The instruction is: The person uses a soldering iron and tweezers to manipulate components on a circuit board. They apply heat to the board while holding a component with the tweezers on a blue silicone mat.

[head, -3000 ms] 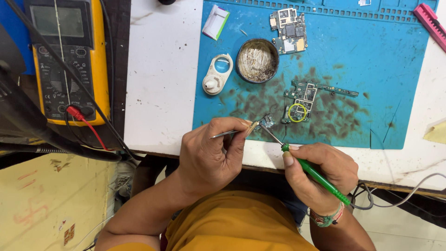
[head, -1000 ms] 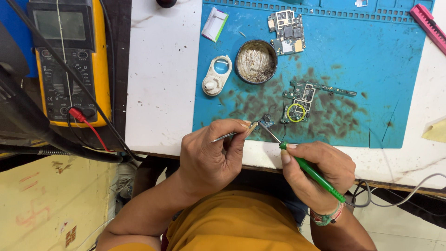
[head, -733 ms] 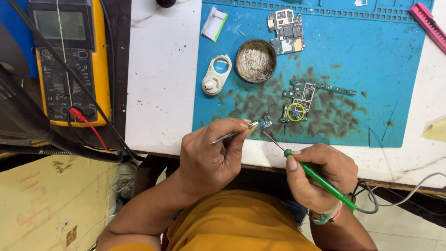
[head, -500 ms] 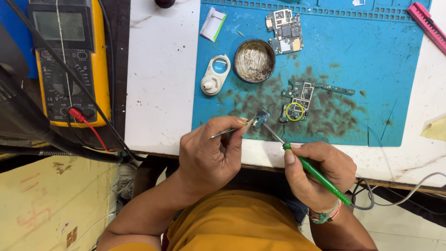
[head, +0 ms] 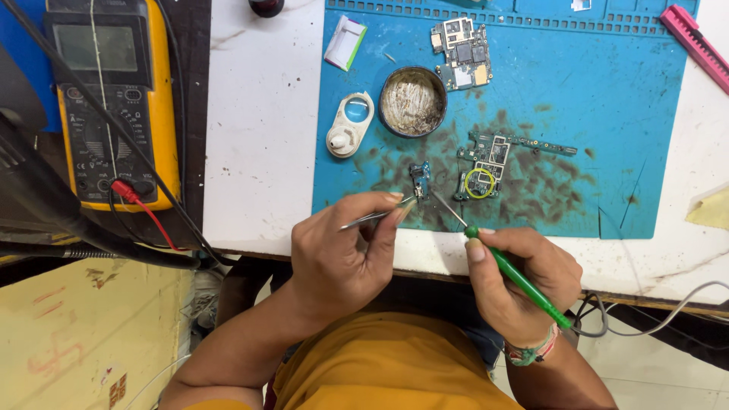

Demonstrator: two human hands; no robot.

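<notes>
My left hand (head: 345,254) pinches metal tweezers (head: 372,219) whose tips grip a small blue circuit part (head: 420,180) just above the blue work mat (head: 607,114). My right hand (head: 524,285) holds a green-handled soldering iron (head: 516,277); its thin tip points up-left to the small part. A larger circuit board with a yellow ring (head: 486,168) lies just right of the part on the stained area of the mat.
On the mat stand a round tin of flux (head: 412,101), a white plastic ring piece (head: 351,125), another circuit board (head: 461,53) and a small white packet (head: 346,43). A yellow multimeter (head: 114,99) with red and black leads lies left. A pink tool (head: 695,45) sits far right.
The small part in the tweezers has moved a little away from me, onto the mat. The iron tip pulled back briefly and has returned to the part.
</notes>
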